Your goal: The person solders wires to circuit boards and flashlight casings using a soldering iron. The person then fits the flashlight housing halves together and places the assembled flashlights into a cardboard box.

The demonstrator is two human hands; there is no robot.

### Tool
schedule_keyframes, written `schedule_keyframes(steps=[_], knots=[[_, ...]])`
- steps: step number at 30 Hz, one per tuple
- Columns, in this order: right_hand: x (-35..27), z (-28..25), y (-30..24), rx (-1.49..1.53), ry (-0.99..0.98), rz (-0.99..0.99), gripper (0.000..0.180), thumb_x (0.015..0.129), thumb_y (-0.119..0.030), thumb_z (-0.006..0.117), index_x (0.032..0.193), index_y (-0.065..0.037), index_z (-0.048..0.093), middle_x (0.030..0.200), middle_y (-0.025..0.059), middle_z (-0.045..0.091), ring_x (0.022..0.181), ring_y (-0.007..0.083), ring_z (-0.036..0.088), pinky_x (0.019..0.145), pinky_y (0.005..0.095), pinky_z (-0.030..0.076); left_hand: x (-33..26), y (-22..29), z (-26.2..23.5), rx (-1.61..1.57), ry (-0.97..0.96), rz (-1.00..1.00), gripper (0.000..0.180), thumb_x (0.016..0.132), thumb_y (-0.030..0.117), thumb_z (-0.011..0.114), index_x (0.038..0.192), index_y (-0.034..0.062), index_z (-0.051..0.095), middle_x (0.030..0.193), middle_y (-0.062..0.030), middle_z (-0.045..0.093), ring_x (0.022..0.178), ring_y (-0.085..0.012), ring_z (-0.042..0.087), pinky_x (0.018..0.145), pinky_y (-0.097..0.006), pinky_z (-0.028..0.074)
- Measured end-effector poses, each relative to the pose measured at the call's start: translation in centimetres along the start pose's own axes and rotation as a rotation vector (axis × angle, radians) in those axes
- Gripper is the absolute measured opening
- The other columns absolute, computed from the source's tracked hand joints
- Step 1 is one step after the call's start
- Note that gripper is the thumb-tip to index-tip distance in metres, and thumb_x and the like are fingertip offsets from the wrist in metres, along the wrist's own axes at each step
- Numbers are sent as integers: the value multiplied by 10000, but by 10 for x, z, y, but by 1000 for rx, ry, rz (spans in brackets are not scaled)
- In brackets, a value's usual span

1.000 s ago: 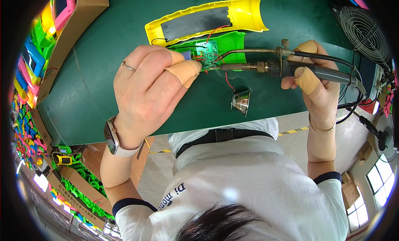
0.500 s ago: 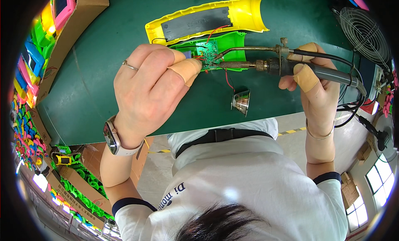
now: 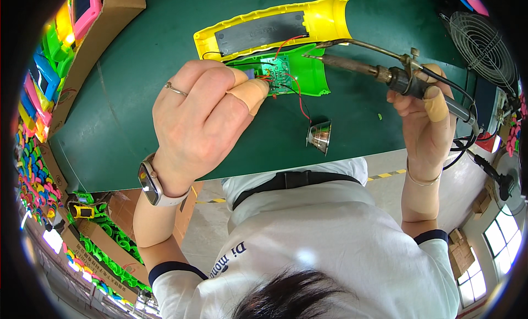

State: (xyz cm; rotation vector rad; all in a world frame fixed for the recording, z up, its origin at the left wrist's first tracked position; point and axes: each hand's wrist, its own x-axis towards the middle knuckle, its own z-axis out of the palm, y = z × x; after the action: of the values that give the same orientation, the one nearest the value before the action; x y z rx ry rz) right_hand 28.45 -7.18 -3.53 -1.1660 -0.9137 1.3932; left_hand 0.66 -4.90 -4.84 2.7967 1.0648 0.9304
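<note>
L hand [image 3: 201, 118] pinches the green circuit board [image 3: 276, 71] w/ thumb and taped forefinger, pressing it down in the green shell half [image 3: 308, 74] on the green mat [image 3: 137, 88], just below the yellow shell [image 3: 275, 30]. R hand [image 3: 426, 113] is closed round the soldering iron [image 3: 379, 74] handle, tip hovering just off the board's right edge. To do this well, I'd judge: keep the board pinned flat, bring the tip onto one pad only, keep the red wire [image 3: 300, 99] clear of the barrel (fingers too). Small metal cone [image 3: 320, 136] sits near, below the shell. Vs 1 s ago: iron has drawn back to the right and lifted slightly; L hand's hold unchanged.
</note>
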Motion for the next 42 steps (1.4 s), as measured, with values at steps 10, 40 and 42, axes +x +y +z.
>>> schedule_keyframes(steps=[10,40,42], knots=[[5,-28,21,288,0,-216,279,926,-246,409,1017,-18,541,791,69,588,698,134,498,731,330,420,30,-20,-23,-181,-134,-256,184,753,35,605,931,4,569,927,-130,602,810,-224,584,726,-298,466],[9,-44,54,406,175,-324,241,918,-271,464,974,-46,529,784,33,533,743,118,435,727,276,356,4,-10,-69,46,-59,-643,578,706,196,673,1184,19,400,1090,-177,504,975,-343,501,838,-380,417],[3,-50,49,394,191,-364,238,917,-265,467,976,-44,532,793,34,536,746,119,440,734,277,362,17,-37,-110,170,183,-765,504,757,191,624,1159,-7,393,1117,-190,486,995,-305,525,840,-363,423]])
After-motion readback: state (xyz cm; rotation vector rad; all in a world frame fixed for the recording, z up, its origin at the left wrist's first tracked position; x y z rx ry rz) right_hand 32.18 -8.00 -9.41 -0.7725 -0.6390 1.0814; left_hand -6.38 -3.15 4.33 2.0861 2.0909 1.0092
